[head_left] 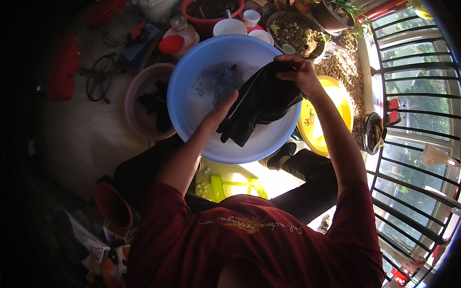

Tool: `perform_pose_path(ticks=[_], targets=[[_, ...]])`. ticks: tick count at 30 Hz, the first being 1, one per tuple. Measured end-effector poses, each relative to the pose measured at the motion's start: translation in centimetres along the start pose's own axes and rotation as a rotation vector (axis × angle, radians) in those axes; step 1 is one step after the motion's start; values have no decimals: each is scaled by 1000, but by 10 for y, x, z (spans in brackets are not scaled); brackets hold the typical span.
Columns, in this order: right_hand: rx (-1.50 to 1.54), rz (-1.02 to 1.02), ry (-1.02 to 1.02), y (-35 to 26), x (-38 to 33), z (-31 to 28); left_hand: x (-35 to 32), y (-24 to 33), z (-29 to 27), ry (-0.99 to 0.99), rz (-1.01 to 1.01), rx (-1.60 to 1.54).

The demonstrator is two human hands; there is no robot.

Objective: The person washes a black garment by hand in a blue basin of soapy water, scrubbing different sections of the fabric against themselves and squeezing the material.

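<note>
A wet-looking black garment (pixel 263 96) with a thin pale line along one side is held up over a large blue basin (pixel 228 156). My right hand (pixel 298 76) pinches its upper right end, thumb and fingers closed on the fabric. At the garment's left edge is my left hand (pixel 223 111), its thumb showing and its other fingers hidden behind the fabric. Sudsy grey water (pixel 218 79) shows in the basin beyond the garment, whose lower end hangs in loose folds near the basin's front wall.
A pink basin (pixel 132 103) with dark cloth (pixel 156 103) stands to the left, a yellow basin (pixel 331 110) to the right. White bowls (pixel 229 27) and potted plants (pixel 297 36) crowd the far side. Below the blue basin is a green plastic stool (pixel 235 186). Window bars (pixel 418 115) line the right.
</note>
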State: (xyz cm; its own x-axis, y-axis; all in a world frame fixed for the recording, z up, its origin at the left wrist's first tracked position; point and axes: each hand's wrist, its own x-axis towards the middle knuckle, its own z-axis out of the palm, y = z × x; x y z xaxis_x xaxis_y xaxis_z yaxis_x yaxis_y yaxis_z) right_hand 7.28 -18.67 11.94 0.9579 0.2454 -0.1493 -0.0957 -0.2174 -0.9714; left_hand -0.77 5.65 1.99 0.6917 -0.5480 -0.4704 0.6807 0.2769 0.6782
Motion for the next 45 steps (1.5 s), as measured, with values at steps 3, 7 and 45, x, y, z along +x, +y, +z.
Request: perform_pose_path(ticks=[3,7,45], targets=[[-189,62,99,67,18,11,4,-23,-25,86,-15,812],[-647,-63,233,107,12,71,12,-52,-35,354,-169,1326],[-505,-144,66,194,-24,173,78,-112,-77,315,-337,1600]])
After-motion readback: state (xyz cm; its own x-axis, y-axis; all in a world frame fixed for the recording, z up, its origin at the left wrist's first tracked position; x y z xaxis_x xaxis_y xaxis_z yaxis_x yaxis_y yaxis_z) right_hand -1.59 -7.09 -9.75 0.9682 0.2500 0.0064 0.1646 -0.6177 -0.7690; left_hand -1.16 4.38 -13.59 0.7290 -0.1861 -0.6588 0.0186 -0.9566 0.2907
